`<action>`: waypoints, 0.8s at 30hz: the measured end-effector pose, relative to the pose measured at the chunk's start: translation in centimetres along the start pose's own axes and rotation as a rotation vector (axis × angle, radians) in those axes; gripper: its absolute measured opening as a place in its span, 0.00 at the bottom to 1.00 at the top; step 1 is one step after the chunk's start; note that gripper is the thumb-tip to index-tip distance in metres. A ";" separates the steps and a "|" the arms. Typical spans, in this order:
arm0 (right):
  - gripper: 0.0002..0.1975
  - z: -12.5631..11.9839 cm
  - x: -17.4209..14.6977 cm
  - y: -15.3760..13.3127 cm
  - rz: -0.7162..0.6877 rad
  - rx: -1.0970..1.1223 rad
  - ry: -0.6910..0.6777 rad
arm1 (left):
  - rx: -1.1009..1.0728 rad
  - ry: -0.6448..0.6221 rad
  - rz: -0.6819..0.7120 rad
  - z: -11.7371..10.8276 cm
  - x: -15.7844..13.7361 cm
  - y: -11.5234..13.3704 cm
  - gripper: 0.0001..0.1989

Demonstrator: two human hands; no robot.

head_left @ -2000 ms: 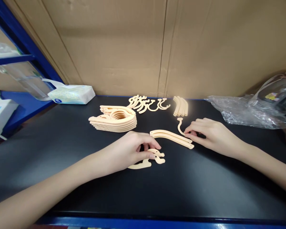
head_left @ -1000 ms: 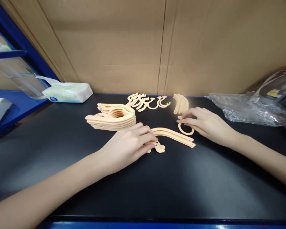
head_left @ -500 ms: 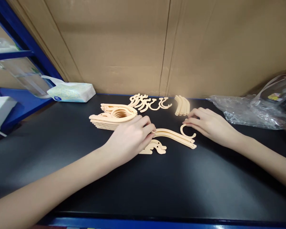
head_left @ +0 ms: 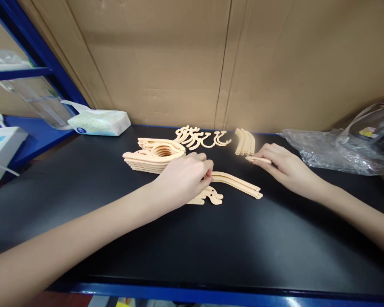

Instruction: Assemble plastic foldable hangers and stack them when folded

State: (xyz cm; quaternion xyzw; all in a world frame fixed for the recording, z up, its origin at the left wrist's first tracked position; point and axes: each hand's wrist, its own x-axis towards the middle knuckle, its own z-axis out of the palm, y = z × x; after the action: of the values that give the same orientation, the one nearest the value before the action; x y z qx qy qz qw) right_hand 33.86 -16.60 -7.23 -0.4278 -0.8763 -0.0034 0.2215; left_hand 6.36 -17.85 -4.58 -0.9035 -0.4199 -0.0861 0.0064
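Note:
My right hand (head_left: pixel 283 166) pinches a small cream plastic hook (head_left: pixel 257 160), now seen nearly edge-on above the table. My left hand (head_left: pixel 187 177) is closed at the left end of a long curved cream hanger arm (head_left: pixel 238 183). That end is hidden by the fingers. Just below it lies a flat cream piece with small holes (head_left: pixel 213 197), partly covered by my left hand. Behind my left wrist is a stack of cream hanger pieces (head_left: pixel 155 160) with a round opening.
Several loose hooks (head_left: pixel 207 140) lie at the back of the black table (head_left: pixel 211 247). Beside them are several short curved arms (head_left: pixel 245 141). A tissue pack (head_left: pixel 104 123) sits at the back left, and clear plastic wrap (head_left: pixel 323 151) lies at the right. Cardboard (head_left: pixel 166 64) stands behind.
The hook in my right hand has been lifted and turned from its open curve to nearly edge-on. My left fingers have curled and shifted slightly at the hanger arm's end.

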 end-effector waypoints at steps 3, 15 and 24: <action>0.11 0.0 -0.1 -0.4 0.098 0.134 0.011 | -0.030 -0.002 -0.004 0.3 0.2 0.0 0.07; 0.13 1.2 0.2 -2.0 0.432 0.696 0.003 | 0.056 0.053 -0.004 1.1 0.0 0.6 0.10; 0.14 1.8 0.1 -1.5 0.477 0.776 -0.006 | 0.141 0.099 0.022 1.4 -0.4 0.7 0.11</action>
State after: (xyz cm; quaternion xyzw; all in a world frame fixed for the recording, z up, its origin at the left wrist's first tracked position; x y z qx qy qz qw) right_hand 32.05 -17.12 -8.52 -0.5030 -0.6904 0.3776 0.3574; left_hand 6.78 -18.49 -6.00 -0.9001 -0.4139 -0.1008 0.0916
